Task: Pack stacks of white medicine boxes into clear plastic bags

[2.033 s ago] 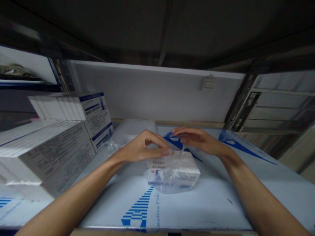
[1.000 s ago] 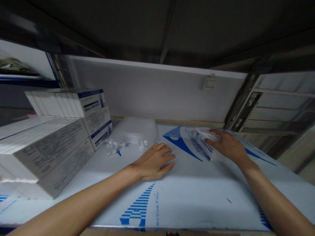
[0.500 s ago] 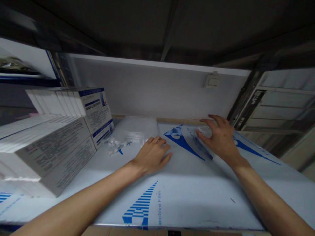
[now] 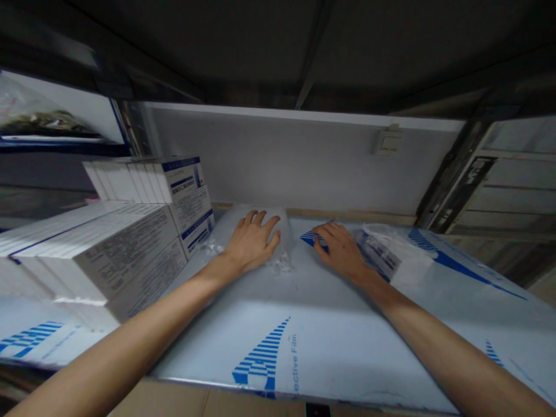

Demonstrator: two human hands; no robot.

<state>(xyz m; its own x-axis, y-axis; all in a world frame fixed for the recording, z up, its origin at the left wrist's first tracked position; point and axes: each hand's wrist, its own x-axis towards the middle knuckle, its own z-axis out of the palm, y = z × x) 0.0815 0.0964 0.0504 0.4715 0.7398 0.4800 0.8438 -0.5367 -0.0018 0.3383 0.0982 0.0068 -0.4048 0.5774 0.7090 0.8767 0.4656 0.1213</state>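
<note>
My left hand [image 4: 253,242] lies over a clear plastic bag [image 4: 284,231], its fingers spread. The bag rests near the back of the shelf, partly covered by the hand. To the right, my right hand [image 4: 341,248] is just above or on the film-covered shelf surface [image 4: 347,341]; I cannot tell whether it touches. Its fingers are loosely bent, with the thumb apart and nothing held. Right beside it, partly behind the wrist, sits a white box in clear plastic wrap [image 4: 402,258].
Rows of white printed cartons [image 4: 143,249] are stacked on the left. A pale wall with a white switch [image 4: 390,142] closes off the back. A dark shelf [image 4: 243,52] hangs low overhead, and a metal post [image 4: 454,174] stands at right.
My right hand has moved left, away from the wrapped box, which now shows more fully. My left hand has moved forward onto the plastic bag and spread its fingers. The view has shifted slightly.
</note>
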